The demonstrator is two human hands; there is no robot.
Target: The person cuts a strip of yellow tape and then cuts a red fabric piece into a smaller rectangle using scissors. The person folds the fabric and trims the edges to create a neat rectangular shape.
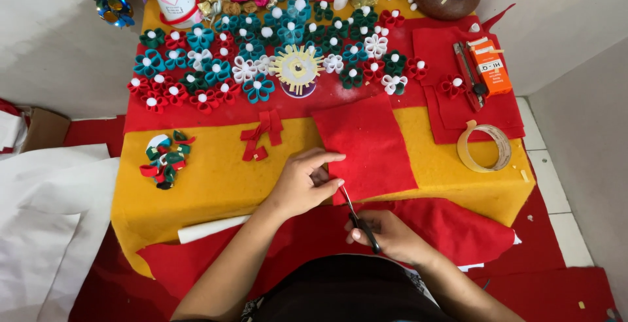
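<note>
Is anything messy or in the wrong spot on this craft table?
Nothing looks spilled or broken. The left hand presses down the red felt sheet, which lies a bit crooked, while the right hand works the scissors at its edge. The tape roll sits near the table's right edge.

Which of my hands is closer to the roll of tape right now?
Right. The right hand holds the scissors below and left of the tape roll; the left hand rests on the red felt sheet, farther left.
</note>
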